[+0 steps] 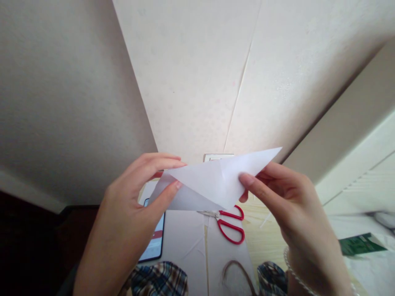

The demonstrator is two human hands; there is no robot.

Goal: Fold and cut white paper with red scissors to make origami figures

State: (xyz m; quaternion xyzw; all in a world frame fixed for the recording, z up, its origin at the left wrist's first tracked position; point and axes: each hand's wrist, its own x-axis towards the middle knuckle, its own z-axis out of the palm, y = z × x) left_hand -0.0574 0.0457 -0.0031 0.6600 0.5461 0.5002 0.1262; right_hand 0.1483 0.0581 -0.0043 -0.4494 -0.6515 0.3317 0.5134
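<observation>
I hold a folded white paper in the air in front of me, shaped like a long triangle with its tip pointing up to the right. My left hand pinches its left end between thumb and fingers. My right hand pinches its right side, thumb on the front face. Below the paper, red-handled scissors lie on white sheets spread over a light wooden table.
A phone with a lit screen lies on the table at the left, partly behind my left hand. A green packet lies at the right. A wall socket sits on the wall corner behind. Plaid cloth shows at the bottom.
</observation>
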